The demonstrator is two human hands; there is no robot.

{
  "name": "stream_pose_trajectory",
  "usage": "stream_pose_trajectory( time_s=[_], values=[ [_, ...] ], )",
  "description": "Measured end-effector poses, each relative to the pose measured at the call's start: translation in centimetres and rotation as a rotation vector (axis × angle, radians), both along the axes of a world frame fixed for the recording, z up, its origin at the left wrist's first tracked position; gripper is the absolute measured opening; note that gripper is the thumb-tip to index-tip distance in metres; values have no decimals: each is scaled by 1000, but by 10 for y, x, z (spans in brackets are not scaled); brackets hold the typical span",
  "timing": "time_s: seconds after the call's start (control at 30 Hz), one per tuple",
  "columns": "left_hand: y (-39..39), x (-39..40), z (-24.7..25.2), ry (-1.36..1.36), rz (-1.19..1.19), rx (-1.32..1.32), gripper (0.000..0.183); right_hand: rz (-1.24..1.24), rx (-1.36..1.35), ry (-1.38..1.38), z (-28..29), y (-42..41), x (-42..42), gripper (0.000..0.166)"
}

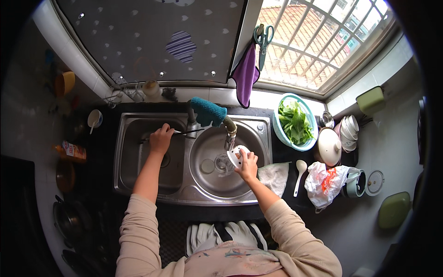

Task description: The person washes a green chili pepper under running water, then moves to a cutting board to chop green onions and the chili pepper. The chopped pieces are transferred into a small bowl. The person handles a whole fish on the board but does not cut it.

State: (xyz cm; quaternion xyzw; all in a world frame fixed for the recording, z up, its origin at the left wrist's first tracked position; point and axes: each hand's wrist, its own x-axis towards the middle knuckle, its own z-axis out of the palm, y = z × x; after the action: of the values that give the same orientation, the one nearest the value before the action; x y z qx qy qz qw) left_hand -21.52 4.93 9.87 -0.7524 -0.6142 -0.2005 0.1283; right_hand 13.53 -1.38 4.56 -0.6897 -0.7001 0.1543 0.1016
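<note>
My left hand (161,139) is over the left basin (131,166) of a stainless steel double sink, closed around slender dark utensils (192,131) that look like chopsticks. Their tips reach past the divider towards the faucet. With my right hand (248,167) I hold a small white bowl (235,155) with dark dots and an orange print, tilted over the round right basin (204,180). Water runs from the metal faucet spout (230,140) at the bowl. A teal knitted cover (209,111) wraps the faucet's upper part. A pale round object (207,166) lies on the basin floor.
Right of the sink are a pale cloth (275,176), a white spoon (300,173), a plastic bag (323,185), a lidded pot (328,147) and a basket (277,128) of leafy greens. An orange bottle (74,151) and a cup (95,118) stand left.
</note>
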Motion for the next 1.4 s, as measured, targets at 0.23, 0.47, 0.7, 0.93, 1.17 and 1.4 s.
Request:
stream_pose_trajectory(
  time_s=[0.23, 0.47, 0.7, 0.93, 1.17, 1.4],
  values=[
    [-62, 32, 0, -251, -181, -200, 26, -473, -637, 973, 18, -6, 14, 81],
    [-124, 62, 4, -323, 121, -759, 24, 108, -151, 49, 28, -35, 10, 82],
    [-141, 65, -10, -483, 292, -1020, 39, 446, 82, -63, 45, -45, 15, 86],
    [-158, 106, -38, -462, 126, -1019, 21, 486, 116, 116, 45, -44, 20, 87],
    [-205, 157, 28, -143, 388, -851, 15, 796, 323, -93, 57, -50, 50, 89],
    [-299, 137, 37, -621, 629, -706, 20, 514, 173, 253, 4, -15, 65, 79]
  ],
)
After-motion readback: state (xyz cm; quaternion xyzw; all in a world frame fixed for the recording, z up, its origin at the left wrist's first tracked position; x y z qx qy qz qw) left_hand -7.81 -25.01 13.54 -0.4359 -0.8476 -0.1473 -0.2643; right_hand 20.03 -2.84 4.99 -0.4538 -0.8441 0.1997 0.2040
